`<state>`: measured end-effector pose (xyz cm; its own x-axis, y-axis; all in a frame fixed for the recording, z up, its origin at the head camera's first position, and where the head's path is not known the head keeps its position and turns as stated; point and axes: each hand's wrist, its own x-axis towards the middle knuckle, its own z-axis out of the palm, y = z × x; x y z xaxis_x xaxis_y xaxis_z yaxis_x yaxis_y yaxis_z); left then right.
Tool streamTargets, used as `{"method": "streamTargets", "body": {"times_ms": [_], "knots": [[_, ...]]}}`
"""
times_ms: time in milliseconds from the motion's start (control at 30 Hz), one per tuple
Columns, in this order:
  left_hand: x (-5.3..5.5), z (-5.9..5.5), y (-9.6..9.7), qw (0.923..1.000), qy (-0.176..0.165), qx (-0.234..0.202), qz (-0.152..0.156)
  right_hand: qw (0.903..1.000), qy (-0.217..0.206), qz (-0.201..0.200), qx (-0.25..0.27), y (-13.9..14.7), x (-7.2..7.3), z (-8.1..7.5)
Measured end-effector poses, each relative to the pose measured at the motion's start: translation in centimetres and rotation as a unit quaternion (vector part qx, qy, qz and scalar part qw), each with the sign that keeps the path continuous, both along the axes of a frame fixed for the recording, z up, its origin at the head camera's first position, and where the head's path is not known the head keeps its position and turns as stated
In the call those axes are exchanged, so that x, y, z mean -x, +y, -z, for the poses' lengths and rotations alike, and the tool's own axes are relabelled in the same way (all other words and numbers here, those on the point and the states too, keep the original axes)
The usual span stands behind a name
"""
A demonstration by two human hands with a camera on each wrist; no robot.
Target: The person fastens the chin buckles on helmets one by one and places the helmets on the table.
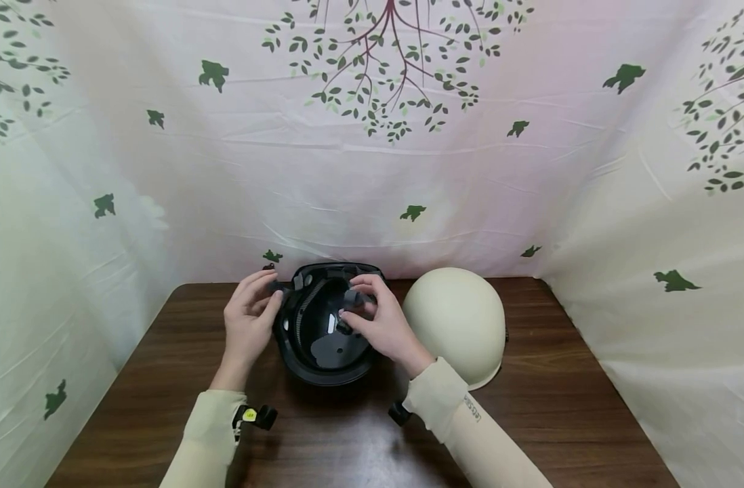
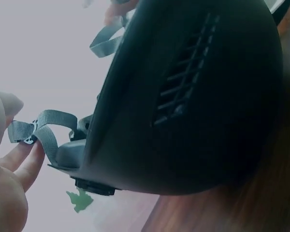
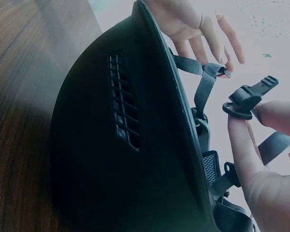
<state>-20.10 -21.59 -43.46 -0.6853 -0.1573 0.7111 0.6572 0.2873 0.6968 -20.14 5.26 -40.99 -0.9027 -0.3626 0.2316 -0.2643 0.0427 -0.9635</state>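
Note:
A black helmet (image 1: 326,375) lies upside down on the table, its hollow facing up. At its left rim my left hand (image 1: 250,315) holds a grey webbing strap (image 2: 56,117), with thumb and fingers around the part by a small slider (image 2: 34,133). Over the right side of the hollow, my right hand (image 1: 381,322) pinches a black plastic buckle (image 3: 246,99) between its fingers and thumb. More webbing (image 3: 275,145) runs from that hand. Slotted vents (image 3: 123,104) show on the helmet's outer side in the right wrist view.
A cream helmet (image 1: 454,322) stands dome up, just right of the black one. Both are on a dark wooden table (image 1: 555,400). Behind and at the sides hangs pale cloth (image 1: 335,183) with leaf prints, close to the table's back edge.

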Motion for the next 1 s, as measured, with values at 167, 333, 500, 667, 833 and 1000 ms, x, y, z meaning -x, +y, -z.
{"method": "streamTargets", "body": {"times_ms": [167, 333, 500, 667, 833, 1000], "knots": [[0.3, -0.3, 0.5, 0.9999, 0.009, 0.003, 0.01, 0.9994, 0.032, 0.007, 0.011, 0.2, 0.0, 0.2], [0.5, -0.5, 0.9, 0.9995, 0.025, 0.013, 0.015, 0.9983, 0.054, 0.004, 0.021, 0.2, -0.1, 0.1], [0.7, -0.6, 1.1, 0.9983, 0.04, 0.041, 0.004, 0.9979, 0.06, 0.008, 0.022, 0.3, -0.1, 0.2], [0.8, -0.5, 1.3, 0.9972, 0.034, 0.067, -0.004, 0.9976, 0.058, 0.015, 0.037, 0.6, -0.3, 0.2], [0.9, -0.6, 1.3, 0.9964, 0.022, 0.082, -0.01, 0.9957, 0.081, 0.042, 0.016, 0.8, 0.0, 0.3], [0.9, -0.7, 1.4, 0.9954, 0.007, 0.095, -0.014, 0.9955, 0.077, 0.055, -0.002, 1.0, 0.1, 0.4]]}}
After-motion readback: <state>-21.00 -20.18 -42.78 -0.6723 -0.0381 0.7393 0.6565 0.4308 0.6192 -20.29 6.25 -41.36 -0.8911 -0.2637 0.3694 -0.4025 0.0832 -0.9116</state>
